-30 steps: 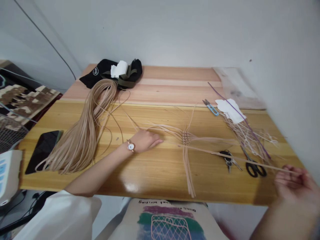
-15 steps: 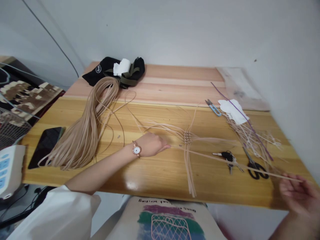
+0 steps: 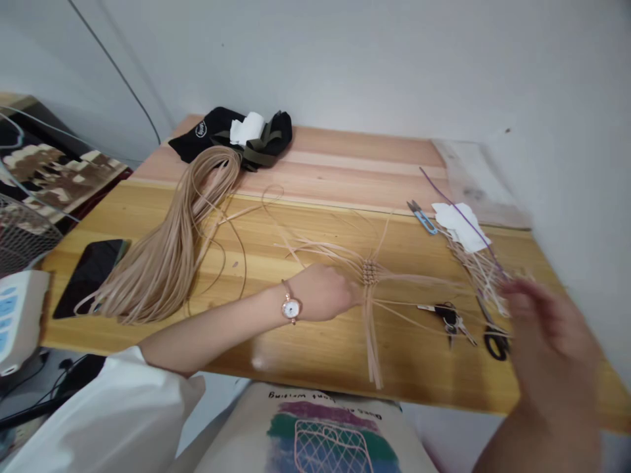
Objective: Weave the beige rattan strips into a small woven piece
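A small woven square (image 3: 369, 271) of beige strands lies on the table, its loose ends fanning out to every side. Just left of it, my left hand (image 3: 329, 292) is closed in a pinch on a beige strand (image 3: 414, 322); its fingertips are mostly hidden. That strand stretches right, past the keys (image 3: 449, 316), towards my right hand (image 3: 552, 341). My right hand is raised over the right side of the table and smeared by motion, so its fingers and anything in them cannot be made out. Black-handled scissors (image 3: 495, 343) lie partly behind it.
A thick bundle of beige strands (image 3: 170, 243) lies at left over the edge of a phone (image 3: 91, 276). Behind it is a black bag (image 3: 207, 135). At right are blue snips (image 3: 422, 217), white tissue (image 3: 461, 226), strand offcuts and a purple strand (image 3: 458, 210).
My left hand has moved right, close to the woven square. My right hand has come up and inward from the table's right corner, and the strand between them is no longer pulled straight.
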A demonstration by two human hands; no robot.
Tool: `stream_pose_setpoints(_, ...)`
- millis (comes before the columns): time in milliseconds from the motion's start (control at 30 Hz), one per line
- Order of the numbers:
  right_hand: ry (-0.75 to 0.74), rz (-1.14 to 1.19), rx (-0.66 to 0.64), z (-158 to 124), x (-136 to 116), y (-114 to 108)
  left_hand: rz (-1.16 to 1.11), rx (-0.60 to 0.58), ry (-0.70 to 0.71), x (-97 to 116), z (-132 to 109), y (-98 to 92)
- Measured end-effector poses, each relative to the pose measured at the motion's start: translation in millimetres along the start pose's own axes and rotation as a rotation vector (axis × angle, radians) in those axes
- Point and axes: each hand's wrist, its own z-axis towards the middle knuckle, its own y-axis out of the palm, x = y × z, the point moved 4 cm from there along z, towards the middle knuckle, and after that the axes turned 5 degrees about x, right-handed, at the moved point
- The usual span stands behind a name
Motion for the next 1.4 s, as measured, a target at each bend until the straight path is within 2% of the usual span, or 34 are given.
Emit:
stream_pose_setpoints(67,-0.156,0.122,-0.284,-7.8,-58.6,28.5,-0.023,0.012,-0.001,7.3,5.0,-1.8)
stream_pose_setpoints(133,-0.349,0.203,-0.481,-18.3,-105.3,52.7,-0.029,0.007,-0.009,11.8,8.5,-1.4)
stream_pose_setpoints(167,-0.395,0.208,-0.537,-22.1,-119.4,62.4,-0.028,0.0,-0.015,12.5,9.3,-0.4)
stream_pose_setpoints(233,-0.416,0.194,-0.623,-26.2,-131.9,77.0,-0.044,-0.006,-0.053,10.4,8.9,1.9)
stream_pose_setpoints(333,-0.42,0.153,-0.72,-28.1,-128.8,88.1,-0.103,-0.005,-0.17,2.5,4.6,5.0)
stream_pose_setpoints(433,-0.487,0.092,-0.749,-31.1,-121.1,93.1,-0.169,-0.04,-0.248,-1.8,-0.2,9.8)
stream_pose_setpoints(533,-0.568,-0.003,-0.781,-38.2,-115.1,100.7,-0.206,-0.094,-0.215,0.6,-2.4,16.4)
stream_pose_setpoints(633,-0.587,-0.082,-0.826,-44.1,-109.6,108.6,-0.23,-0.117,-0.175,3.5,-3.9,21.2)
stream_pose_setpoints(800,-0.64,-0.012,-0.897,-48.9,-110.1,110.3,-0.326,-0.122,-0.142,4.5,-9.2,20.2)
stream_pose_setpoints(933,-0.706,0.006,-0.838,-49.0,-109.3,105.9,-0.375,-0.104,-0.081,-2.3,-17.5,16.8)
stream_pose_setpoints(1033,-0.681,0.048,-0.768,-44.6,-102.2,101.0,-0.376,-0.064,-0.07,-13.2,-26.5,14.3)
stream_pose_setpoints(1233,-0.563,0.208,-0.815,-33.7,-85.0,91.6,-0.545,0.006,-0.128,-31.4,-38.3,11.0)
stream_pose_setpoints(1400,-0.512,0.332,-0.777,-24.1,-72.0,88.2,-0.702,0.063,-0.192,-40.7,-37.0,12.8)
